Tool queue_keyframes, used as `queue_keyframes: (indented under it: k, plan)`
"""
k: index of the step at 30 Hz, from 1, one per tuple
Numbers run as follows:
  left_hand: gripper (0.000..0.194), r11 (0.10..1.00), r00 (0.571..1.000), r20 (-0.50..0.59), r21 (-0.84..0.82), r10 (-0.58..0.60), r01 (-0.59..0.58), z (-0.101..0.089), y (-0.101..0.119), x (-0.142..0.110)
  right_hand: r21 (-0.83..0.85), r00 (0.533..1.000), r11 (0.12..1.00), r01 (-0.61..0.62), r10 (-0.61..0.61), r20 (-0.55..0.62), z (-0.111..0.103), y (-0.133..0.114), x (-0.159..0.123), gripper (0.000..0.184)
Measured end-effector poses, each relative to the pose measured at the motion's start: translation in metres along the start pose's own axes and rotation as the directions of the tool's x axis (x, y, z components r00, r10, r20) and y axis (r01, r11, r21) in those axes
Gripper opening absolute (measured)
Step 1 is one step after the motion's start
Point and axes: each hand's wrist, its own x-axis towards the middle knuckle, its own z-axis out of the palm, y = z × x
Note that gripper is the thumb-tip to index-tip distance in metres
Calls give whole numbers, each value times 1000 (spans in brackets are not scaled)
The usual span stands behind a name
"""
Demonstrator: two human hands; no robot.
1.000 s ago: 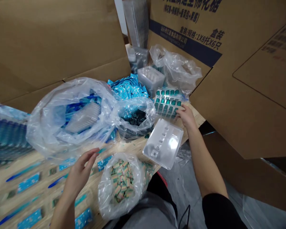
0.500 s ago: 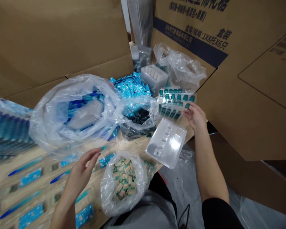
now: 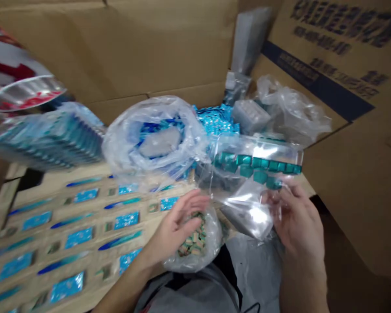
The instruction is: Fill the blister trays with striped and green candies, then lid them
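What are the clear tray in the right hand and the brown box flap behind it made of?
The clear tray looks like thin moulded plastic: see-through and glossy, with bright glare along it. The box flap looks like matte brown cardboard with dark printing; blur hides any corrugation.

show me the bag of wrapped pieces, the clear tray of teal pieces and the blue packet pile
bag of wrapped pieces (image 3: 182, 263), head view, on the plastic film below the pieces
clear tray of teal pieces (image 3: 260, 150), head view, on bare clear plastic above the teal row
blue packet pile (image 3: 217, 121), head view, on the middle of the pile
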Motion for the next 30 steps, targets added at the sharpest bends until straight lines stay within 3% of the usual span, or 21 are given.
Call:
queue_keyframes:
  k: [3, 7, 11, 15, 20, 22, 25, 27, 30]
  plan:
    - [76, 975, 990, 63, -188, 130, -116, 5, -5, -6, -37, 974, 993, -110, 115, 194, 35, 17, -31, 20]
    - [88, 928, 994, -42, -355, 103, -111, -16, -18, -30, -54, 909, 976, -209, 215, 357, 70, 49, -54, 19]
    - [93, 908, 984, -179, -414, -11, -65, -43, -30, -63, -170, 836, 931, -324, 365, 409, 93, 78, -67, 24]
    - [89, 888, 944, -317, -455, -91, -67, -64, -38, -91, -226, 776, 907, -355, 421, 470, 115, 90, -77, 23]
    - [100, 914, 890, -419, -406, -181, -6, -92, -44, -125, -250, 815, 873, -418, 483, 322, 136, 87, -80, 20]
    - [102, 928, 835, -503, -372, -224, 24, -107, -45, -144, -293, 839, 861, -415, 487, 243, 136, 86, -79, 21]
    - [89, 947, 676, -671, -291, -305, 138, -129, -43, -180, -342, 880, 867, -363, 440, 181, 128, 89, -75, 14]
    - [75, 957, 577, -763, -230, -291, 178, -140, -42, -203, -353, 886, 864, -359, 435, 161, 119, 95, -71, 15]
    - [64, 968, 487, -849, -99, -204, 231, -145, -48, -228, -355, 885, 847, -396, 456, 99, 104, 108, -62, 14]
